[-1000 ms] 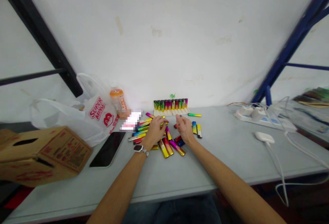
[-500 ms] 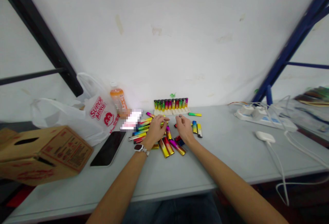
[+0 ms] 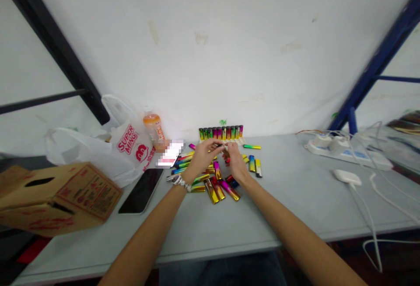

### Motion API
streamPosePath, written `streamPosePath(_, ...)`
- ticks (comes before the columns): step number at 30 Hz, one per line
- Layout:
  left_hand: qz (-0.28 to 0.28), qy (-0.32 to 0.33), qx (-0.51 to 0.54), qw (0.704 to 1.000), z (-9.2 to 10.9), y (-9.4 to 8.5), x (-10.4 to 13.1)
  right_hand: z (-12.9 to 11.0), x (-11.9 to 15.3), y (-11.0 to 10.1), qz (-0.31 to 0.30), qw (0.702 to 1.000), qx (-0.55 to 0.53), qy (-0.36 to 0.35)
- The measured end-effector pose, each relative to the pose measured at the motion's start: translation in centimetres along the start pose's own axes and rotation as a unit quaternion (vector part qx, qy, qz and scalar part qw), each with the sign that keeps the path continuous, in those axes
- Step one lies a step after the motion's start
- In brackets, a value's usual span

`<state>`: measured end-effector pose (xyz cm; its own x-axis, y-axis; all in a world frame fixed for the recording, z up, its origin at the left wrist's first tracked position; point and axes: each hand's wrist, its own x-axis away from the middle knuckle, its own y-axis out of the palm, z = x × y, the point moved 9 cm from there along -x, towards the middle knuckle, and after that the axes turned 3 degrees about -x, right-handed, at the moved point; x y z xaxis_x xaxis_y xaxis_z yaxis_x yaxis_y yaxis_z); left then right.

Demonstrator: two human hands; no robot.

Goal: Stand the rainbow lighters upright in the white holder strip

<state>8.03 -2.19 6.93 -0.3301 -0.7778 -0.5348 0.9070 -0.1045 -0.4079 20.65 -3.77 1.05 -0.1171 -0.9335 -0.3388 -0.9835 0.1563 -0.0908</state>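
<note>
My left hand, with a watch on its wrist, reaches over the loose lighters, its fingers closed to a pinch at my right hand's fingertips. A small dark piece shows there, too small to name. My right hand is closed around a lighter with a red end, mostly hidden by the fingers. Under and around both hands lie shiny lighters in yellow, red, purple, blue and green, among them a purple and gold lighter. Behind the hands, a row of upright lighters stands on a pale strip near the wall.
On the left are a cardboard box, a white plastic bag, an orange drink bottle, a dark phone and a bright-screened phone. A power strip and a white charger with cables lie right.
My left hand has moved right and its fingertips now meet those of my right hand. A red lighter end now shows below the right fingers. The view has shifted slightly.
</note>
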Motion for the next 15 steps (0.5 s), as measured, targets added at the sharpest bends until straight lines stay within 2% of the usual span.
streamPosePath(3,0.022,0.014,-0.077,0.997,-0.4,-1.9,-3.3,-0.3,-0.7,-1.9,0.058,0.998,0.013,0.004)
streamPosePath(5,0.0,0.022,-0.153,0.988,-1.0,-2.2,-5.7,-0.4,-1.0,-2.9,0.084,0.996,0.009,0.001)
streamPosePath(10,-0.105,0.027,-0.347,0.932,-3.4,-0.6,-9.6,-0.2,-1.2,-3.2,0.08,0.997,0.014,-0.008)
streamPosePath(13,-0.159,0.03,-0.401,0.902,-4.6,0.4,-10.4,-0.1,-1.3,-3.1,0.073,0.997,0.019,-0.014)
streamPosePath(15,-0.176,0.027,-0.407,0.896,-5.2,0.6,-10.7,0.0,-1.4,-3.0,0.069,0.997,0.019,-0.015)
